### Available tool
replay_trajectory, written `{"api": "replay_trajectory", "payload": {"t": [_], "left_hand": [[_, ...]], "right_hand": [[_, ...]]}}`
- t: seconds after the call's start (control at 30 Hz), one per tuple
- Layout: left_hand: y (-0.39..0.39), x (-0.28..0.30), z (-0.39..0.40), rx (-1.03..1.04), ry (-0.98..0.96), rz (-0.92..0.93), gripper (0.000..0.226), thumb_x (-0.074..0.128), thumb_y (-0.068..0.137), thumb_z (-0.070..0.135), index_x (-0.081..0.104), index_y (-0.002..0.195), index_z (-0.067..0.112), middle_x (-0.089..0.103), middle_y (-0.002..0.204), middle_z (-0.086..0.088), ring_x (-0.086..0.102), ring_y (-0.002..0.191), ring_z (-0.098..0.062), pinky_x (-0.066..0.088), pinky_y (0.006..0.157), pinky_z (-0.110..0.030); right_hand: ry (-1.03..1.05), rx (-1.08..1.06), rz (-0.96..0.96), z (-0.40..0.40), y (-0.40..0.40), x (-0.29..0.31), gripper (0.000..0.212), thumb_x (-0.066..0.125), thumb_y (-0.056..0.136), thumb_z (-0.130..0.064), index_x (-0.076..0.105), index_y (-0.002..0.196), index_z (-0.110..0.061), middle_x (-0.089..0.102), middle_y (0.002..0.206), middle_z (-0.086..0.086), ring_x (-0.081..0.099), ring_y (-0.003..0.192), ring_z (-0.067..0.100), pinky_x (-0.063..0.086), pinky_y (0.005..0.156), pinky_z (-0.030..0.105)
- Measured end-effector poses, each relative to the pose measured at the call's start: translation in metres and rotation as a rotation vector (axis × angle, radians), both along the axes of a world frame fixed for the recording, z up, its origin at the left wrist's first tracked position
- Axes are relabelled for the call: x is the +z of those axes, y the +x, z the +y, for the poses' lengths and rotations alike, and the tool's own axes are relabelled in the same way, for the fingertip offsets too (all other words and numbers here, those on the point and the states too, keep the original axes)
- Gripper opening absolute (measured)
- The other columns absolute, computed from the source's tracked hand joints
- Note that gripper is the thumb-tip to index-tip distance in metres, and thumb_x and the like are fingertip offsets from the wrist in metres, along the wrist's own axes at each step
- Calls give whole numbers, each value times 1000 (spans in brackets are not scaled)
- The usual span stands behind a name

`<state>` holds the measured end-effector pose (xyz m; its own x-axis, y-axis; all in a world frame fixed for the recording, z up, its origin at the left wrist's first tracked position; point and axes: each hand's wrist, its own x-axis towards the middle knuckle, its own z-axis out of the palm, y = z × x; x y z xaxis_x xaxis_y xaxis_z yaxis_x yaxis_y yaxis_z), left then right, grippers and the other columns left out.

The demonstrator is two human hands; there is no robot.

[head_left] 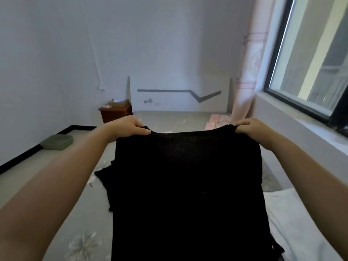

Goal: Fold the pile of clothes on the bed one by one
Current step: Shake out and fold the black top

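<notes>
Left hand [126,129], right hand [251,129], pinching one black top [188,185]

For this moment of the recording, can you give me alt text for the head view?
Two bare hands, left hand and right hand, pinch the shoulders of a black top, holding it up spread over a floral-sheeted bed. Behind are a white headboard, a wooden nightstand and a window.

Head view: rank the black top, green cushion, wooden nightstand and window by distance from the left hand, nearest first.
1. black top: gripped at its shoulder by the left hand.
2. wooden nightstand: just beyond the hand, by the headboard.
3. green cushion: on the floor, further left.
4. window: far right wall.
</notes>
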<state>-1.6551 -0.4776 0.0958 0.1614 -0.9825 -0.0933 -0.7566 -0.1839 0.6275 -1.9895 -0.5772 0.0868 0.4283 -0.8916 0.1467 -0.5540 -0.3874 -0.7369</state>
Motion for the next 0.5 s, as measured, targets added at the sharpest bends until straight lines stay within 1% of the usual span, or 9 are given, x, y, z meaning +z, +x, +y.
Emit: {"api": "replay_trajectory", "payload": {"t": [0.03,0.1,0.17,0.23,0.27,0.33,0.4,0.47,0.5], "left_hand": [[4,-21,-2,1,51,-15,39,61,85,35,61,51,16,50,49,4,47,48,-12,35,50,-19],[12,-67,-9,-7,137,-77,37,59,86,37,55,61,10,47,59,-3,44,56,-16,31,54,-23],[20,-114,-20,-8,177,-108,36,58,88,35,50,60,12,45,58,-1,42,54,-13,30,48,-16],[30,-157,-34,0,183,-103,29,57,89,30,56,68,10,48,63,0,46,60,-13,30,45,-11],[36,-177,-43,8,168,-107,24,58,89,28,60,77,7,51,70,-2,48,68,-15,32,48,-11],[48,-211,-64,45,118,-123,24,59,88,24,63,93,1,55,83,-6,49,80,-16,34,58,-21],[59,-240,-89,80,79,-130,25,60,87,22,62,98,0,57,89,-10,50,84,-18,35,65,-26],[69,-263,-116,83,57,-139,23,60,88,22,61,100,2,61,99,-13,54,90,-23,38,73,-27],[73,-274,-129,83,45,-152,23,59,88,22,61,101,4,62,102,-14,55,94,-25,39,75,-28]], "right_hand": [[40,12,66,-5,4,-22,23,48,84,3,59,96,18,56,78,24,52,66,33,47,64,25],[109,37,227,-14,13,-69,22,51,87,-2,63,100,10,62,87,20,53,72,23,39,66,27],[135,81,370,-29,25,-115,23,50,90,-6,63,103,7,64,99,23,50,80,19,32,66,26],[152,108,468,-46,40,-158,23,49,92,-9,62,106,4,63,105,23,51,85,20,31,67,26],[150,110,504,-55,47,-177,23,48,92,-9,61,106,3,63,106,22,53,89,22,32,68,27],[144,99,539,-74,62,-210,23,48,92,-9,62,106,4,64,106,22,58,97,29,35,71,30],[135,52,538,-94,77,-235,24,48,92,-8,62,105,5,64,105,23,58,98,32,35,73,32],[86,-24,546,-112,91,-254,24,49,91,-8,63,108,2,64,109,23,57,103,34,33,77,31],[50,-53,561,-122,97,-263,25,49,91,-9,63,110,1,63,111,23,56,104,35,35,80,32]]}}
